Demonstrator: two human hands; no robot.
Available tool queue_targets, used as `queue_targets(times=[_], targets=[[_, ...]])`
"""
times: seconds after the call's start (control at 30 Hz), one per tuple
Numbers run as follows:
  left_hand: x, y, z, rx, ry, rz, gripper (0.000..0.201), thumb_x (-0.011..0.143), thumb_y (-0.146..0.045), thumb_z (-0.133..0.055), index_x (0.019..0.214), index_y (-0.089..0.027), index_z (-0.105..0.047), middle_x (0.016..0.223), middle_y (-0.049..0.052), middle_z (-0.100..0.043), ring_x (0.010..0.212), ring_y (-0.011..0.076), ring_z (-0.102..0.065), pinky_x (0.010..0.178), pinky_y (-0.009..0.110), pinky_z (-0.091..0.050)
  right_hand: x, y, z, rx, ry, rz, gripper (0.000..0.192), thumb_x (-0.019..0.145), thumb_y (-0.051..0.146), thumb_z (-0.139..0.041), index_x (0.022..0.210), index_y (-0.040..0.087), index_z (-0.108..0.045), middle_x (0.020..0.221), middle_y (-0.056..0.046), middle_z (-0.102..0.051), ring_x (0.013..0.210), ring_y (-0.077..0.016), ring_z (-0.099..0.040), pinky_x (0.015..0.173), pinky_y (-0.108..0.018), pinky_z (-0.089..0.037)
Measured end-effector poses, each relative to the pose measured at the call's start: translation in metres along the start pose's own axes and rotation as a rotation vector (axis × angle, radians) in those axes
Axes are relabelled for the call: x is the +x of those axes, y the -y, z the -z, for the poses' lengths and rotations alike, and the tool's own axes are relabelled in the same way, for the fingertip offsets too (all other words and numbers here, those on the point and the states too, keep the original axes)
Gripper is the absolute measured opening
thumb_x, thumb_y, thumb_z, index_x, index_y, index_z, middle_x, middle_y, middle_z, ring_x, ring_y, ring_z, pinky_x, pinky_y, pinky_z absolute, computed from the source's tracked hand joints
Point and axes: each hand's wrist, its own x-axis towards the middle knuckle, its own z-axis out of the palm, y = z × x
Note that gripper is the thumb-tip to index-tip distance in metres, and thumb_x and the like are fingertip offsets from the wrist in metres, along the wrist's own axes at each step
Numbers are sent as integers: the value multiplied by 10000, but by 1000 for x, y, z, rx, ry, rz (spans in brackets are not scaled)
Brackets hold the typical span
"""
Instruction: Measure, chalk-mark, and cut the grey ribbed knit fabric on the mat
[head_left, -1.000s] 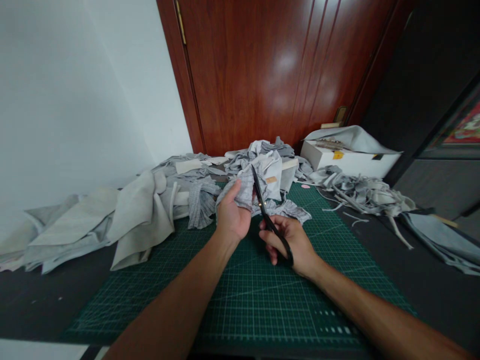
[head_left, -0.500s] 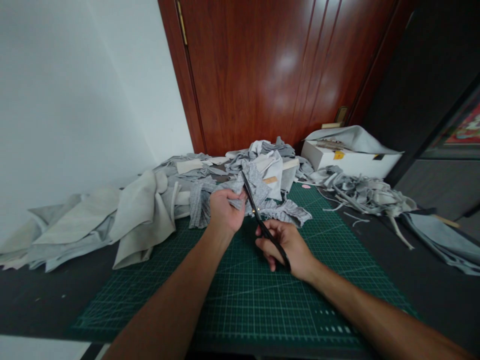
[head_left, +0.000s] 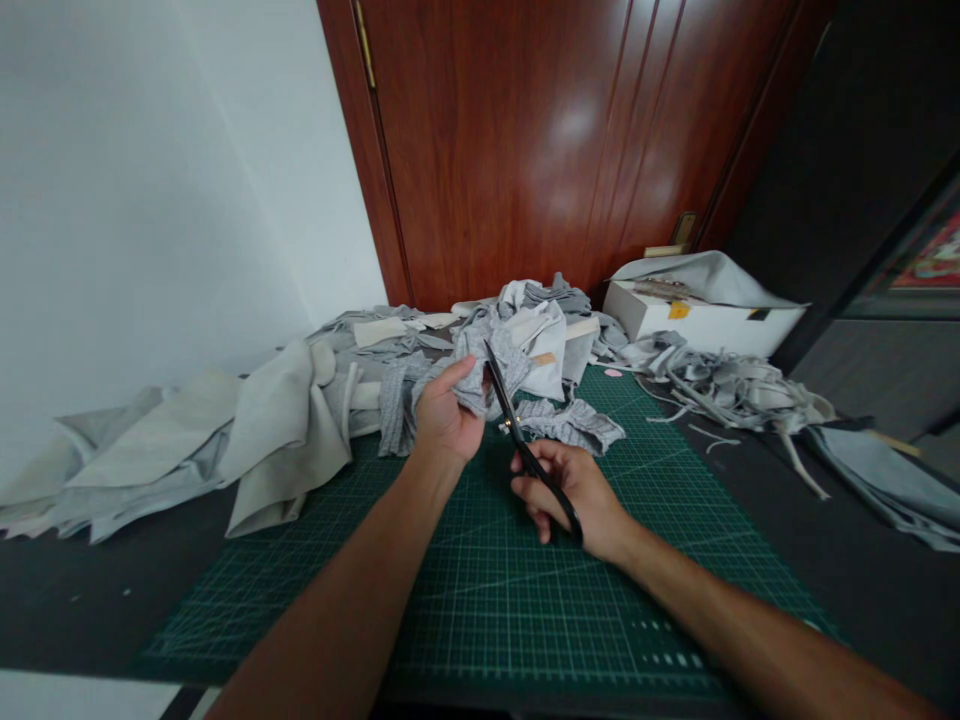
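Lifting fabric [head_left: 480, 375] w/ left hand [head_left: 446, 420]; right hand [head_left: 574, 495] scissors [head_left: 525, 445] unchanged.

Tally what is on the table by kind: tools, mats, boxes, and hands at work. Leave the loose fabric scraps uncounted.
Scissors: 1, in the right hand
Cutting mat: 1
White box: 1
Hands: 2, the left hand gripping a grey scrap
Total: 5
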Motion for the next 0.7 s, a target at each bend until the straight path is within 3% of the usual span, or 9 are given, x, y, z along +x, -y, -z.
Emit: queue_targets(times=[0.13,0.3,0.5,0.7], targets=[[-5,2,-1,10,51,11,260,711,11,-646,890,-153,-739,808,38,-786,745,173,-762,786,265,-613,-2,3,-1,13,-3,8,310,727,344,-790,912,188,-595,477,110,-586,330,-81,-508,341,-169,-441],[-6,5,2,37,101,27,137,697,-28,-702,775,-139,-722,727,28,-753,649,166,-733,757,275,-625,-2,4,-2,33,19,7,304,722,320,-792,911,180,-601,513,104,-606,353,-86,-540,357,-180,-477],[-11,3,0,49,119,65,120,765,-91,-694,864,-117,-756,846,100,-801,897,281,-804,944,404,-640,-2,4,-2,67,75,16,282,732,279,-801,914,181,-608,544,101,-626,374,-97,-585,397,-201,-520],[-13,1,-2,-41,60,73,243,814,-57,-641,1009,-132,-766,975,101,-822,1033,278,-793,1042,444,-613,-4,3,-2,75,130,27,292,755,276,-818,942,176,-617,580,87,-648,397,-109,-617,422,-213,-537]])
